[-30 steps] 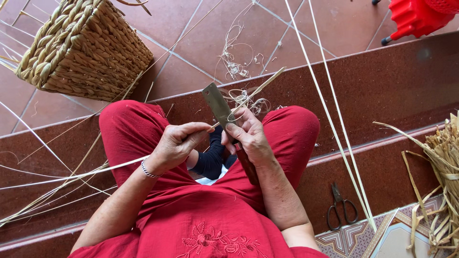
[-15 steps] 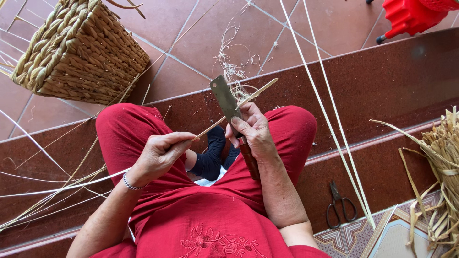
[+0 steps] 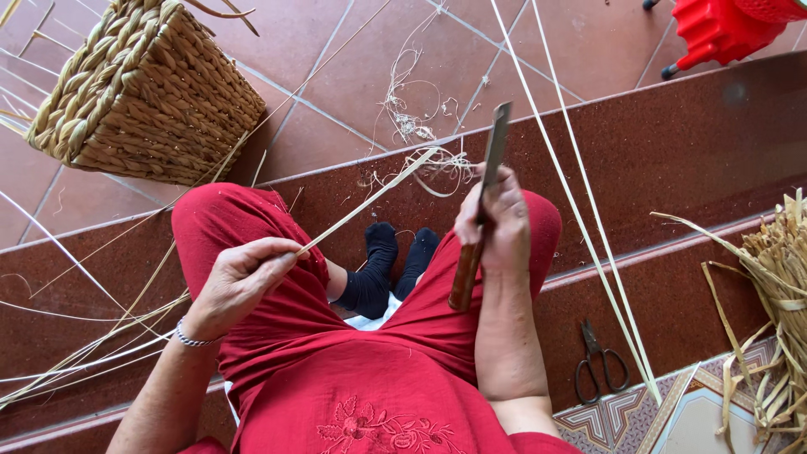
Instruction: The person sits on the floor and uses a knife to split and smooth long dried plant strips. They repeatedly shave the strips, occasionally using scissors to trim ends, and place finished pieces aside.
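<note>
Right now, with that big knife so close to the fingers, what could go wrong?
The right hand grips a long flat-bladed knife with a wooden handle against a thin pale reed strip that the left hand pulls. A slip might nick the fingers or the red trousers beneath. The strip might also split unevenly or snap. The loose pale strips across the step could catch on the blade.

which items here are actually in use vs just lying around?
In use:
- left hand pinching a pale cane strip
- right hand gripping a knife by its wooden handle, blade up

Lying about:
- woven basket on the tiles
- scissors on the step
- dried fibre bundle
- red plastic stool
- loose shavings
</note>
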